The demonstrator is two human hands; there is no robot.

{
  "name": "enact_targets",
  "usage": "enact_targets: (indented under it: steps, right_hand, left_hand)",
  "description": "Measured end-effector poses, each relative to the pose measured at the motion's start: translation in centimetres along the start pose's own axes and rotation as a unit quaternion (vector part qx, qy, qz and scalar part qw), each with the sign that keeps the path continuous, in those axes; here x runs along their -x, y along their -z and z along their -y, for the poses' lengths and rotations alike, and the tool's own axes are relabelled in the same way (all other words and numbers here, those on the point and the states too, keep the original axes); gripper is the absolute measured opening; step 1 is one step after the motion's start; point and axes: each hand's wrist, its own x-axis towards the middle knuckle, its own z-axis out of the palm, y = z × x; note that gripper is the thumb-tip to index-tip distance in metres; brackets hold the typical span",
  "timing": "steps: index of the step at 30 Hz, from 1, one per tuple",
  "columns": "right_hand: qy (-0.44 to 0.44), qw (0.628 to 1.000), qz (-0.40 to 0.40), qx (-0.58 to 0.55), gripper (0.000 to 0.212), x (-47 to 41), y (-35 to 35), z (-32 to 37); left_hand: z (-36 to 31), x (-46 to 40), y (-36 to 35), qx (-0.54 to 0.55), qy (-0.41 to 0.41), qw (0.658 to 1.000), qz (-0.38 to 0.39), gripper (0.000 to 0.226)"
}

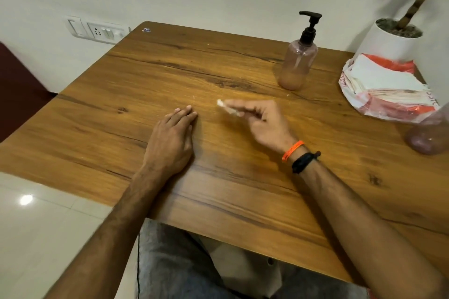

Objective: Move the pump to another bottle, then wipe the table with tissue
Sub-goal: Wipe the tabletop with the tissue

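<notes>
A clear bottle with peach liquid stands at the back right of the wooden table, with the black pump on top of it. A second, pumpless clear bottle shows partly at the right edge. My right hand hovers over the table's middle, pinching a small crumpled white tissue at its fingertips. My left hand lies flat on the table, palm down, fingers together, holding nothing.
A plastic bag with a stack of white tissues lies at the right. Behind it stands a white plant pot. A wall socket panel sits beyond the table's left corner. My lap is below the near edge.
</notes>
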Motion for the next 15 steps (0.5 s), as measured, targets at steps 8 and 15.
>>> enact_targets:
  steps: [8, 15]
  right_hand:
    - [-0.023, 0.961, 0.063, 0.268, 0.06, -2.1, 0.1, -2.5]
    - [0.164, 0.953, 0.186, 0.172, 0.059, 4.9, -2.8, 1.3]
  left_hand:
    - [-0.1, 0.0, 0.1, -0.001, 0.003, 1.0, 0.005, 0.053]
    - [-0.3, 0.0, 0.1, -0.005, 0.003, 1.0, 0.0, 0.054]
